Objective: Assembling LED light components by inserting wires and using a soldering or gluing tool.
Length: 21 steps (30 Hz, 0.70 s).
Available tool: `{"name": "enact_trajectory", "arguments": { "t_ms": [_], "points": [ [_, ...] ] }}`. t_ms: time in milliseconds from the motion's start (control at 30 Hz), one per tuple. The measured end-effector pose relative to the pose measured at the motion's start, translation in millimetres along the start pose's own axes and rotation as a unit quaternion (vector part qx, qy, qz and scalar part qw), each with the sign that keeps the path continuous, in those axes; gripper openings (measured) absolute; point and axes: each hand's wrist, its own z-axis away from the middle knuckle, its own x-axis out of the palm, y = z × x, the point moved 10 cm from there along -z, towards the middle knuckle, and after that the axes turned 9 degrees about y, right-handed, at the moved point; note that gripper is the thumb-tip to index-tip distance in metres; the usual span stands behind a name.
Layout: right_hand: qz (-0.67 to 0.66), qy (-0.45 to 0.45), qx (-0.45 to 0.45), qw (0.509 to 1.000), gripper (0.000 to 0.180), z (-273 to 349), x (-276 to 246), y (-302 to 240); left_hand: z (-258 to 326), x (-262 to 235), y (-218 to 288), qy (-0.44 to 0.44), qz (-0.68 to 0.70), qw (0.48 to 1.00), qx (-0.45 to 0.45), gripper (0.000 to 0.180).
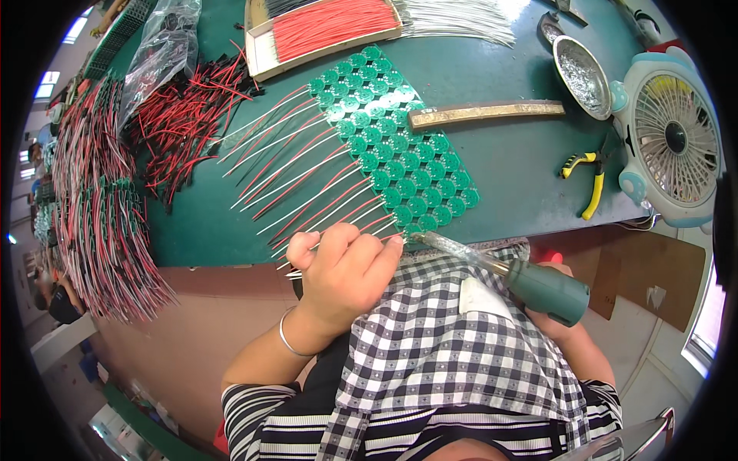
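My left hand (346, 265) is closed, its thumb and fingers pinched at the near left corner of a panel of round green circuit boards (388, 134). It seems to hold a thin wire (377, 228) against the last board, though the fingers cover most of it. My right hand (555, 316) grips a soldering iron (547, 290) with a dark green handle, partly hiding the fingers. The iron's tip touches or nearly touches the board beside my left fingertips. Red and white wires (307, 173) stick out leftward in a row from the panel's left edge.
A wooden strip (486, 114) lies across the panel. At the right are a metal dish (582, 77), yellow-handled cutters (593, 180) and a fan (673, 138). A box of red wires (330, 31) and loose white wires (457, 19) sit at the back. Wired bundles (104, 207) hang at the left.
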Motion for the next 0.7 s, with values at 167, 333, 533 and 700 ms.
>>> {"name": "enact_trajectory", "arguments": {
  "t_ms": [167,333,533,700],
  "points": [
    [0.003,-0.006,-0.006,1.0,0.032,-3,2,-2,1,0,0,0.004,0.001,1.0,0.002,0.017],
    [0.01,0.004,-0.023,1.0,0.029,-2,2,-4,1,2,-1,0.0,0.004,1.0,-0.001,0.017],
    [-0.016,-0.007,0.032,0.999,0.032,-4,1,0,0,2,0,0.001,-0.001,1.0,0.003,0.016],
    [-0.032,-0.006,0.089,0.996,0.04,4,-3,12,-1,2,1,0.0,-0.006,1.0,0.008,0.015]
  ]
}}
